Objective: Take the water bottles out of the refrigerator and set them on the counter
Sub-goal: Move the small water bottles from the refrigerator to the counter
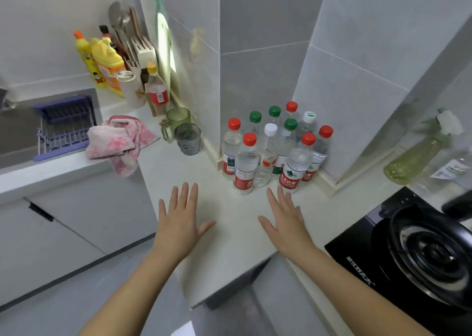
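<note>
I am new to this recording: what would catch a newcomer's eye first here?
First, the cluster of water bottles standing upright in the corner of the counter, with red, green and white caps. Just in front, the left hand and the right hand are spread open, holding nothing. A black stove sits at the right, a pink towel at the left.

Left hand [178,219], right hand [286,220] seemingly rest on counter [176,164].

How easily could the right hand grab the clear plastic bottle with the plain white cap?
Probably not cleanly: the open right hand is close, but two red-capped bottles stand in front of the plain white-capped bottle. Its cap looks free from above.
</note>
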Motion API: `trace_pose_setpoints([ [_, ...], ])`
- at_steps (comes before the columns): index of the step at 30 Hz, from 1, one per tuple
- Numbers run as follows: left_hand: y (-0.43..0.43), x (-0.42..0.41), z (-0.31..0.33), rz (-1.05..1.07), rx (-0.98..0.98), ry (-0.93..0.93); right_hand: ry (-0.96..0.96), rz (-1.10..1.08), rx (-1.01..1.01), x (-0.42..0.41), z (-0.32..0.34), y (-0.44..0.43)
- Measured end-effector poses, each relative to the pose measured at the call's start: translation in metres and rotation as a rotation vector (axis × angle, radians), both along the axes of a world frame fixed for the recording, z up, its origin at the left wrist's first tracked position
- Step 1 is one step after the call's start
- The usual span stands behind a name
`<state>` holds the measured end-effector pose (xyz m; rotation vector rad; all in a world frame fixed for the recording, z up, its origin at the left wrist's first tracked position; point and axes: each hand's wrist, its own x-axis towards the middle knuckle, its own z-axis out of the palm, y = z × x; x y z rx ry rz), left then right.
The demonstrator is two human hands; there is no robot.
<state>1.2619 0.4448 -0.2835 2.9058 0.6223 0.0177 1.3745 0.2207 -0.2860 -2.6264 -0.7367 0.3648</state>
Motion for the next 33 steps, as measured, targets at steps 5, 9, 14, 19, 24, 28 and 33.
trace_pose_setpoints([
  [5, -0.042, -0.048, 0.045, 0.100, 0.015, -0.102, -0.147, 0.188, -0.001, -0.028, 0.042, -0.026],
  [9, -0.087, -0.101, 0.066, 0.167, 0.027, -0.178, -0.247, 0.314, -0.028, -0.050, 0.064, -0.049],
  [14, -0.132, -0.174, 0.066, 0.273, 0.064, -0.178, -0.284, 0.481, 0.008, -0.086, 0.075, -0.057],
  [19, -0.165, -0.255, 0.063, 0.517, 0.039, -0.233, -0.288, 0.729, -0.021, -0.145, 0.079, -0.028],
  [24, -0.191, -0.338, 0.066, 0.755, 0.053, -0.266, -0.284, 1.003, 0.055, -0.220, 0.079, 0.004],
  [28, -0.215, -0.405, 0.076, 0.920, 0.088, -0.283, -0.290, 1.178, 0.099, -0.288, 0.084, 0.018],
  [33, -0.259, -0.495, 0.085, 1.096, 0.131, -0.275, -0.314, 1.382, 0.151, -0.387, 0.091, 0.013],
])
